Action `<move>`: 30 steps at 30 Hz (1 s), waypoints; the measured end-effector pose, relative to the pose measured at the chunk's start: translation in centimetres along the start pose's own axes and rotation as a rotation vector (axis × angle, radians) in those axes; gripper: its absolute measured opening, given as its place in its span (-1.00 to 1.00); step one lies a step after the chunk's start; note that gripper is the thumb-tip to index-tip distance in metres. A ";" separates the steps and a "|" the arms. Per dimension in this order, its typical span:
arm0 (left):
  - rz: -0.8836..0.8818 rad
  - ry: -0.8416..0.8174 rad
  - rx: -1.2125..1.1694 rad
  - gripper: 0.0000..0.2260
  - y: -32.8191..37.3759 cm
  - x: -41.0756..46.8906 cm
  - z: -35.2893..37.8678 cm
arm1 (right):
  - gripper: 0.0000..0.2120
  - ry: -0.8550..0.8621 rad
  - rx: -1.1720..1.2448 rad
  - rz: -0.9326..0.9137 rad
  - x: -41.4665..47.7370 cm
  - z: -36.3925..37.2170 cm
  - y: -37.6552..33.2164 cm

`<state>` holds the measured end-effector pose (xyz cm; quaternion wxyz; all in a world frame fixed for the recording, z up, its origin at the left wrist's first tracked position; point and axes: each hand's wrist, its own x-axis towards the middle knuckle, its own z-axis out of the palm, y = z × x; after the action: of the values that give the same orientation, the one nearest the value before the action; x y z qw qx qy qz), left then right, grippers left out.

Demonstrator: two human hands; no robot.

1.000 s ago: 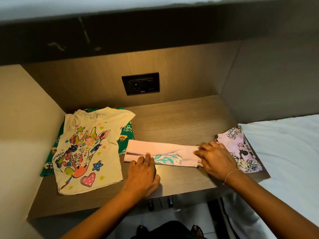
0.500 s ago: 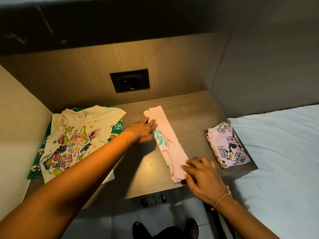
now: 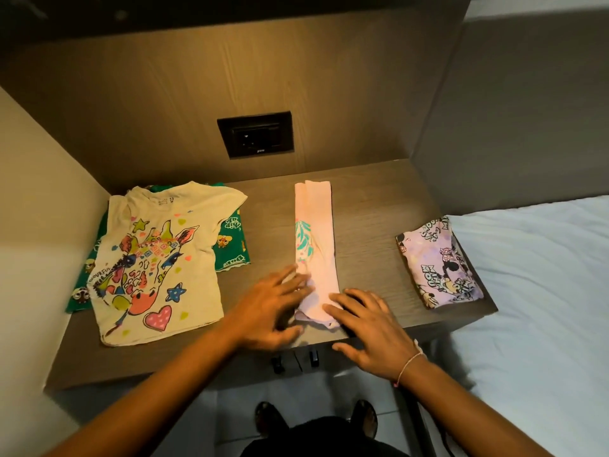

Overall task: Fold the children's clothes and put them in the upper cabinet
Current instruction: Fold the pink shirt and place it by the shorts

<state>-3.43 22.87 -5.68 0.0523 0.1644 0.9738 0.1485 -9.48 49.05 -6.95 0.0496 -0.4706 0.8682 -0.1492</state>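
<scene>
Pink garment [image 3: 314, 245] is folded into a long narrow strip, lying flat on the wooden desk [image 3: 369, 206], running from the front edge toward the back panel, teal leaf print showing on its left half. Near end of the strip is a bit bunched at the desk's front edge

Left hand [image 3: 273, 305] is released, fingers fairly straight, tips touching the strip's near left edge; slightly blurred, so exact contact is hard to read. Right hand [image 3: 365, 328] also released, fingers spread and laid flat, tips resting on the strip's near right corner, palm over the desk's front edge. Neither hand is gripping the cloth. Thin bracelet [image 3: 407, 364] on the right wrist

Left on the desk: cream giraffe T-shirt [image 3: 158, 258] spread flat, face up, lying on top of a green printed garment [image 3: 230, 249] that sticks out at both sides. Well apart from the strip. Right on the desk: lilac folded garment [image 3: 440, 262] with cartoon print, at the edge next to the bed [image 3: 543, 291] with a white sheet

Black socket plate [image 3: 255, 134] on the back panel, above the far end of the strip. The person's feet show on the tiled floor below the desk
</scene>
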 end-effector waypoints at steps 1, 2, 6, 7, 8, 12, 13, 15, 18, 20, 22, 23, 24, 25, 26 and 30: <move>0.010 0.001 0.025 -0.33 0.6 -0.9 0.9 | -0.42 0.005 -0.012 -0.020 0.1 0.1 0.2; 0.003 0.002 0.040 -0.33 1.1 -1.5 1.6 | -0.44 0.024 -0.018 -0.038 0.3 0.3 0.3; -0.037 0.065 0.049 -0.39 2.5 -2.5 3.2 | -0.58 0.130 -0.014 -0.087 -0.1 1.1 0.6; -0.038 0.098 0.040 -0.44 2.9 -2.7 3.5 | -0.62 0.152 -0.007 -0.091 -0.4 1.3 0.4; -0.041 0.142 0.022 -0.49 3.4 -3.0 3.9 | -0.67 0.172 0.007 -0.088 -0.7 1.5 0.1; -0.083 0.358 -0.078 -0.73 5.2 -3.9 4.6 | -0.71 0.210 0.198 -0.026 -1.5 0.9 -1.1; -0.099 0.375 -0.094 -0.76 5.5 -4.1 4.4 | -0.70 0.209 0.256 -0.009 -1.6 0.4 -1.4; -0.150 0.391 -0.165 -0.77 6.1 -4.3 3.3 | -0.67 0.211 0.392 0.060 -1.8 -1.0 -1.9; -0.290 0.415 -0.473 -0.70 7.4 -4.0 0.0 | -0.70 0.221 0.608 0.170 -1.7 -3.9 -2.6; -0.327 0.388 -0.669 -0.69 7.6 -3.0 -2.8 | -0.71 0.223 0.673 0.195 -0.6 -6.2 -2.5; -0.331 0.349 -0.723 -0.75 7.0 -1.2 -5.3 | -0.71 0.235 0.649 0.216 1.6 -8.2 -1.7; -0.355 0.317 -0.702 -0.78 6.3 0.0 -6.4 | -0.72 0.240 0.616 0.241 3.0 -8.8 -1.0; -0.394 0.276 -0.653 -0.80 5.4 1.3 -7.3 | -0.74 0.232 0.582 0.276 4.7 -9.3 -0.2; -0.440 0.230 -0.574 -0.81 4.4 2.8 -7.9 | -0.76 0.207 0.559 0.316 6.5 -9.4 0.6; -0.486 0.181 -0.476 -0.81 3.2 4.2 -8.1 | -0.78 0.173 0.555 0.357 8.2 -9.2 1.5; -0.623 0.001 -0.279 -0.75 -1.0 9.0 -7.0 | -0.78 0.100 0.488 0.459 13.5 -6.6 3.8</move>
<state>-13.30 23.10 0.19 0.1166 -0.1500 0.9475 0.2573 -21.49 41.20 -1.15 0.1505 -0.2291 0.8916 -0.3604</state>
